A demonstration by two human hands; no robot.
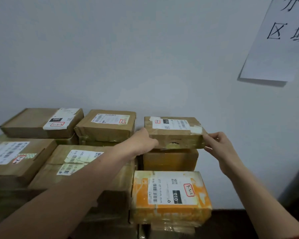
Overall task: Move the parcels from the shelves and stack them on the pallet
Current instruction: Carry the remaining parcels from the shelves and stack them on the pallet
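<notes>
Seen from a head-worn camera, a person's two bare arms are reaching forward over a crowded stack of parcels standing against a pale grey wall. Both hands are holding a flat brown cardboard parcel with a white shipping label on top, at the far right of the stack. This parcel is sitting on, or just over, a plain orange-brown cardboard box; whether the two are touching is unclear. The left hand is gripping the parcel's near left corner, its thumb lying along the near face and its other fingers curling out of sight behind the left end. The right hand is pinching the near right corner, its fingers curling over the right end and its thumb tucking under the lower edge. Nearer, a parcel wrapped in orange and yellow tape is lying label up. To its left, a large brown taped carton is lying under the left forearm, and a wide brown labelled box is sitting further left. Along the far left, a flat brown box marked 090 and a crumpled brown paper parcel are resting side by side. High on the right, a white paper sheet with large black characters is hanging at a slant.
</notes>
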